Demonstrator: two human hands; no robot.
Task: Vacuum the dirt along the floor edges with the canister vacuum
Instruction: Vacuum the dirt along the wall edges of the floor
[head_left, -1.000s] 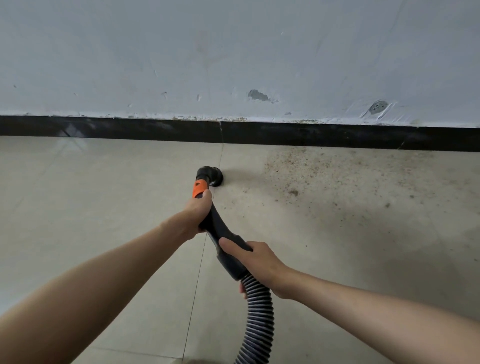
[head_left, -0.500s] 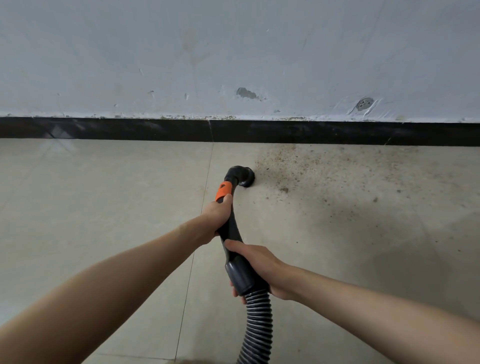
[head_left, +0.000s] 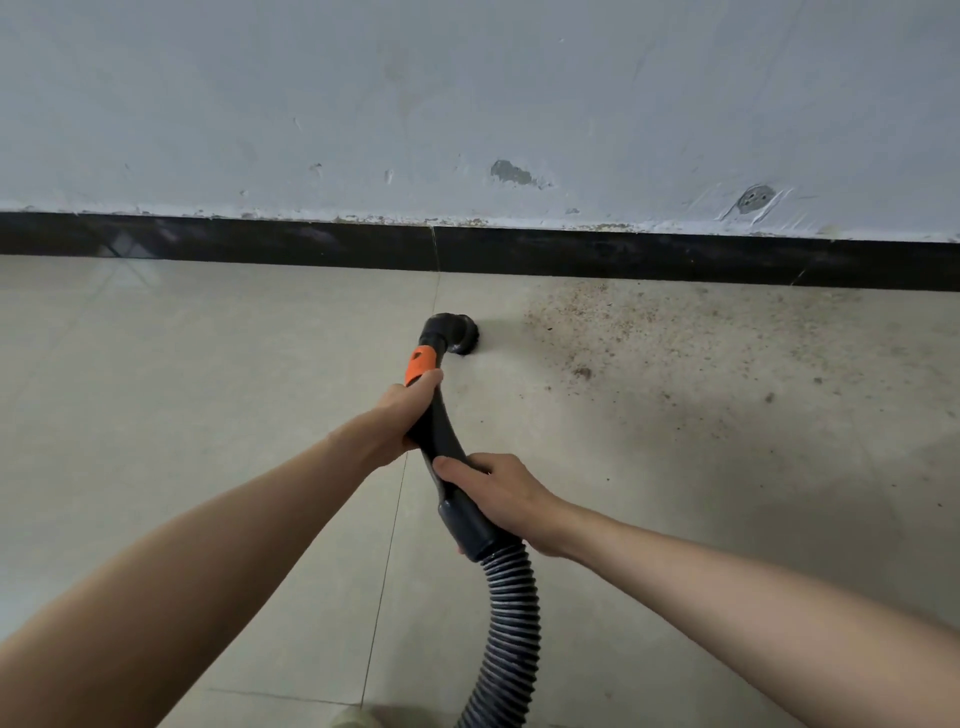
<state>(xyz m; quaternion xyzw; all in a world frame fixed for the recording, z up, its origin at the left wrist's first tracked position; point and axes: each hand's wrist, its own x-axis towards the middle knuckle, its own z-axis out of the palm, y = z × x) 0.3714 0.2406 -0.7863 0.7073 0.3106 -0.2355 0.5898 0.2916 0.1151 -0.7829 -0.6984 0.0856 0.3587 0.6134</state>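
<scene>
- Fingers of your left hand (head_left: 404, 415) are curled round the black vacuum wand (head_left: 437, 431) just below its orange collar (head_left: 420, 366); fingers of your right hand (head_left: 498, 493) wrap the lower end of the same wand, just above the cuff where the ribbed hose (head_left: 506, 618) joins.
- Your wand curves up and away from you, ending in a round black nozzle (head_left: 457, 335) that sits on the floor tile (head_left: 208, 395), near the black skirting board (head_left: 571, 257) but not touching it.
- Your nozzle is just left of the dirt (head_left: 623, 343), a brown speckled scatter that lies thickest close to the skirting and thins out to the right and toward you; a few larger crumbs lie among it.
- Your hose drops from the cuff, bends right, then runs down out of view at the bottom edge.
- Under you the floor is pale beige tile with a grout line (head_left: 400, 493) running from the skirting back toward you, passing under your left hand.
- Beyond the skirting you face a pale grey wall (head_left: 467, 104), scuffed, with chipped paint along its base and a round patched spot (head_left: 756, 197) at right.
</scene>
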